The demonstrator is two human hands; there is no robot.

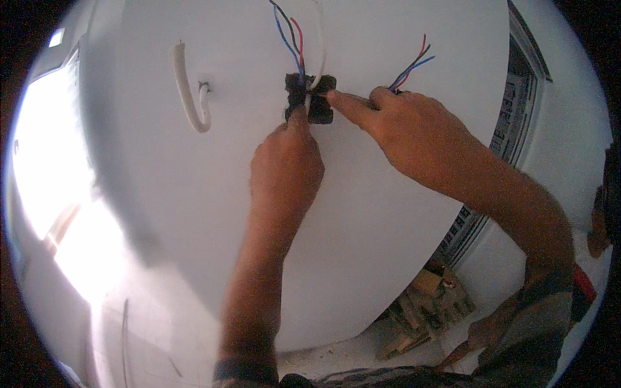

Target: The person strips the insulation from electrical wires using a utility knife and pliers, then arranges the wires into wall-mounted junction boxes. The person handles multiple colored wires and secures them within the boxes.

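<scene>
A dark rectangular wall opening (pixel 321 113) sits in the white wall, with blue, black and red wires (pixel 294 39) and a white cable (pixel 319 55) rising from it. My left hand (pixel 286 165) is at its lower left, index finger pressed into it and other fingers curled; what they hold, if anything, is hidden. My right hand (pixel 407 129) reaches to the opening's right side with index finger stretched toward the white cable, other fingers bent, their grip hidden. Behind its knuckles rises a second bunch of coloured wires (pixel 413 64). A bent white cable (pixel 183 84) protrudes farther left.
A bright opening (pixel 45 149) is at the left. A metal-framed doorway (pixel 517 107) runs behind my right arm. Cardboard and scraps (pixel 424 304) lie on the floor below right. Parts of another person's hand (pixel 598 226) and body show at the right edge.
</scene>
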